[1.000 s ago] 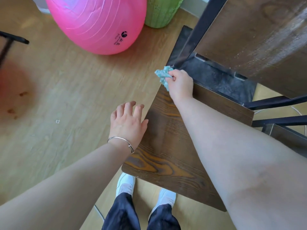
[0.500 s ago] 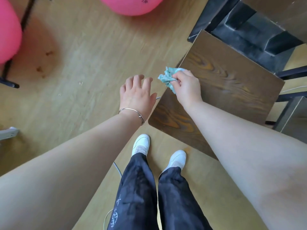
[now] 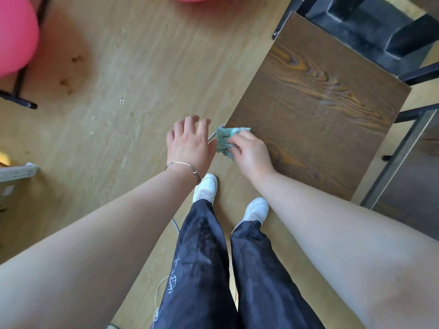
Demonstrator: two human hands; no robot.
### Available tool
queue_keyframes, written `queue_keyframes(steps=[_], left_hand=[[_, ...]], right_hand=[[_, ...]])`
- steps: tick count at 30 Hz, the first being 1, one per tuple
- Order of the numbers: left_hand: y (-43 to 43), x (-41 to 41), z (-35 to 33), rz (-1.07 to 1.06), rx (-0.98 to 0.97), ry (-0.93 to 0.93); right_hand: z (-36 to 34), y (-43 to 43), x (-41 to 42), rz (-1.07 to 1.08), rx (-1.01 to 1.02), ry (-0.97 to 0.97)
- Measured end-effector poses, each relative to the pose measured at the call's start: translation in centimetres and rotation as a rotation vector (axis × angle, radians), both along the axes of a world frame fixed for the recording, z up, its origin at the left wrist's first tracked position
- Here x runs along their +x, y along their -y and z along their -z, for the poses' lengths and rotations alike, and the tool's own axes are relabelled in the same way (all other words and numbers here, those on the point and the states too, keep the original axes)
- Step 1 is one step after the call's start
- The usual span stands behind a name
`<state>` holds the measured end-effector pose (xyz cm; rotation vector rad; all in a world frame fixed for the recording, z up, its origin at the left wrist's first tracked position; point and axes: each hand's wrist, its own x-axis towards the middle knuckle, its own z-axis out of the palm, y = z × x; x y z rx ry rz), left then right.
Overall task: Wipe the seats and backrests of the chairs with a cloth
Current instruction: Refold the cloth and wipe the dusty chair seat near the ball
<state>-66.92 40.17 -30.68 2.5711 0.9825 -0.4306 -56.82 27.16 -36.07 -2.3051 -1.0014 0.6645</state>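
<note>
My right hand [image 3: 251, 154] pinches the bunched teal cloth [image 3: 224, 141] at the left edge of the chair seat [image 3: 316, 103]. My left hand [image 3: 188, 143] hovers just beside, fingers spread, holding nothing. I reckon I'm wiping the seat; next calls for pressed strokes across it.

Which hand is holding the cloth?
The right hand pinches the teal cloth at the edge of the chair seat; the left hand, with the bracelet, holds nothing.
</note>
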Motion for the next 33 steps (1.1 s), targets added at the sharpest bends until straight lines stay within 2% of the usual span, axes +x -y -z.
queue_keyframes(steps=[7, 15, 18, 22, 27, 33], left_hand=[[0.3, 2.6, 0.0, 0.04, 0.026, -0.009], [-2.1, 13.3, 0.1, 0.117, 0.092, 0.061], [-2.9, 17.8, 0.0, 0.15, 0.123, 0.096], [-3.2, 21.7, -0.1, 0.183, 0.145, 0.151], [-2.9, 22.3, 0.3, 0.215, 0.13, 0.156], [-2.4, 18.4, 0.8, 0.221, 0.105, 0.105]], right_hand=[[-0.6, 1.2, 2.4, 0.162, 0.058, -0.001], [-2.3, 0.1, 19.4, 0.544, -0.032, 0.137], [-2.5, -0.8, 25.6, 0.617, -0.053, 0.183], [-2.1, -1.6, 29.0, 0.704, -0.123, 0.111], [-2.1, -1.9, 27.9, 0.662, -0.162, 0.131], [-1.4, -1.5, 22.0, 0.441, -0.116, 0.119]])
